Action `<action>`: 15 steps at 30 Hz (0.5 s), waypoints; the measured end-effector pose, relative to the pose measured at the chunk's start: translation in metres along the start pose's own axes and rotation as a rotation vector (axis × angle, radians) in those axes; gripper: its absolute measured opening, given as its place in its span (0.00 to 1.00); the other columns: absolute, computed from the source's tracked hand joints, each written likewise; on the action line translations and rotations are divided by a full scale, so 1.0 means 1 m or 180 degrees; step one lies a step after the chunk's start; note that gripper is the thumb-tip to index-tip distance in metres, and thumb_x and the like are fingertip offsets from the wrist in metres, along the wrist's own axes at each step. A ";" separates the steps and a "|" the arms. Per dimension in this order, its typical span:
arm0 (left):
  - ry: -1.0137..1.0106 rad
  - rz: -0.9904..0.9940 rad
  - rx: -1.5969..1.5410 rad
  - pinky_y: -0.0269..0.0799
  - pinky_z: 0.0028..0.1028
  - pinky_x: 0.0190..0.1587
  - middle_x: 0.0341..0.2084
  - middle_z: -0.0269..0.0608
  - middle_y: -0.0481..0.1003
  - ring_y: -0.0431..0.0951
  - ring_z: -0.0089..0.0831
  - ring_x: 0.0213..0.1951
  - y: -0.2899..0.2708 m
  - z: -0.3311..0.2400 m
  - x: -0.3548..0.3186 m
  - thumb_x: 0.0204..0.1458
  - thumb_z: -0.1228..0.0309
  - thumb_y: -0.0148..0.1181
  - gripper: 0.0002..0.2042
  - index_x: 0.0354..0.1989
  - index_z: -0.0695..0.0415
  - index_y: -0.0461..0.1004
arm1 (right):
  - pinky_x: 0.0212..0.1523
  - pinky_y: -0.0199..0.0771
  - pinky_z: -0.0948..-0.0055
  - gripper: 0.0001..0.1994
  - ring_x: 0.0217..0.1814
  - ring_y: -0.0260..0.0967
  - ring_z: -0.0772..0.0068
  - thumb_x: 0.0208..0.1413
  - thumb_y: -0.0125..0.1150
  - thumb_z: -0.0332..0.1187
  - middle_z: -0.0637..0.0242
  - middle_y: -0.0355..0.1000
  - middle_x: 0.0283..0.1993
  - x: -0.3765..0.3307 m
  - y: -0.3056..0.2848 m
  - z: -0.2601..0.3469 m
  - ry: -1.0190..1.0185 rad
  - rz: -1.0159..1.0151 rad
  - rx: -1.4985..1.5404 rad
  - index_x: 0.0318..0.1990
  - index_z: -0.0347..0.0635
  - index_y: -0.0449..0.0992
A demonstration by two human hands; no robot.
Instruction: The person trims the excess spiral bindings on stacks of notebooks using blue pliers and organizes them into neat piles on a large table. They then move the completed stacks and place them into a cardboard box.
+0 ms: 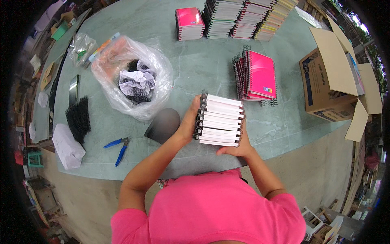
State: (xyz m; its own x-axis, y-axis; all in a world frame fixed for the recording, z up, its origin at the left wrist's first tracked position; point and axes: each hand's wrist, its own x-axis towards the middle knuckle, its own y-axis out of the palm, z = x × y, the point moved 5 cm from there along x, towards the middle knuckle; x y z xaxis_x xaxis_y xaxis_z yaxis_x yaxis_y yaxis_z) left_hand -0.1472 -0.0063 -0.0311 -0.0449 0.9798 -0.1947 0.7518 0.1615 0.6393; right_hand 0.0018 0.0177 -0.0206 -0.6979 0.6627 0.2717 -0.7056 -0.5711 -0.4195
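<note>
A stack of several spiral-bound notebooks (221, 120), white page edges up and black coils at the left, stands on edge on the green table (195, 65) in front of me. My left hand (187, 124) presses against the coil side of the stack. My right hand (237, 149) holds the near right end of it. Both hands grip the stack together.
A row of pink-covered notebooks (258, 75) leans just beyond, with taller piles (243, 18) at the far edge. A clear plastic bag (132, 77) of coil scraps lies at the left. Blue pliers (118, 147), black coils (79, 118) and a dark cone (163, 124) lie near. An open carton (331, 83) stands right.
</note>
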 end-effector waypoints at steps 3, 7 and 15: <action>-0.0059 -0.0063 -0.0077 0.59 0.27 0.53 0.44 0.37 0.66 0.65 0.26 0.48 0.003 0.003 -0.003 0.52 0.42 0.37 0.30 0.51 0.56 0.60 | 0.61 0.46 0.64 0.64 0.62 0.47 0.58 0.18 0.77 0.47 0.53 0.51 0.58 0.004 0.005 -0.001 0.0127 -0.0307 0.0513 0.61 0.32 0.36; -0.0148 -0.0094 -0.0171 0.59 0.26 0.53 0.45 0.39 0.66 0.65 0.27 0.48 0.007 0.000 -0.003 0.53 0.43 0.37 0.30 0.50 0.57 0.62 | 0.60 0.49 0.65 0.57 0.59 0.51 0.60 0.18 0.77 0.45 0.55 0.54 0.56 0.011 0.001 -0.028 0.0263 0.0287 0.0138 0.57 0.33 0.45; 0.0599 0.0220 0.2256 0.60 0.24 0.47 0.35 0.37 0.67 0.64 0.23 0.39 0.021 -0.098 -0.072 0.56 0.52 0.41 0.23 0.46 0.63 0.64 | 0.55 0.61 0.61 0.45 0.55 0.61 0.61 0.25 0.73 0.47 0.59 0.62 0.54 0.014 0.010 0.011 0.1360 0.0349 0.3841 0.55 0.36 0.59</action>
State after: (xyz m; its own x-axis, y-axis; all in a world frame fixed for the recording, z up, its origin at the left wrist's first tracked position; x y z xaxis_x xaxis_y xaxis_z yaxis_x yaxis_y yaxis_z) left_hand -0.1928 -0.0620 0.0689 -0.0463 0.9989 0.0004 0.9989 0.0463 -0.0012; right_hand -0.0163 0.0160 -0.0112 -0.8227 0.5585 -0.1060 -0.4675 -0.5585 0.6852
